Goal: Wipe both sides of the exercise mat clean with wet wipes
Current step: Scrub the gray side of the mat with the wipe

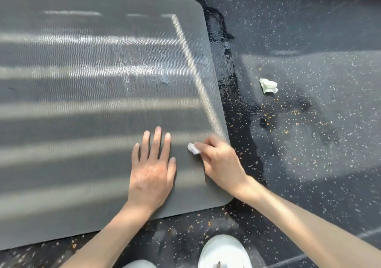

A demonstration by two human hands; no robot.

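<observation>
A grey ribbed exercise mat [86, 94] lies flat on the floor and fills the left and middle of the view. Bands of sunlight cross it, and a wet patch shines near its right side. My left hand [151, 168] presses flat on the mat near its front right corner, fingers straight and spread. Just to its right, my right hand [218, 160] grips a small folded white wet wipe [193, 149] against the mat close to the right edge.
A crumpled used white wipe [268, 85] lies on the dark speckled rubber floor [309, 30] to the right of the mat. Wet patches and small orange crumbs mark the floor along the mat's right edge. A white shoe [224, 251] shows at the bottom.
</observation>
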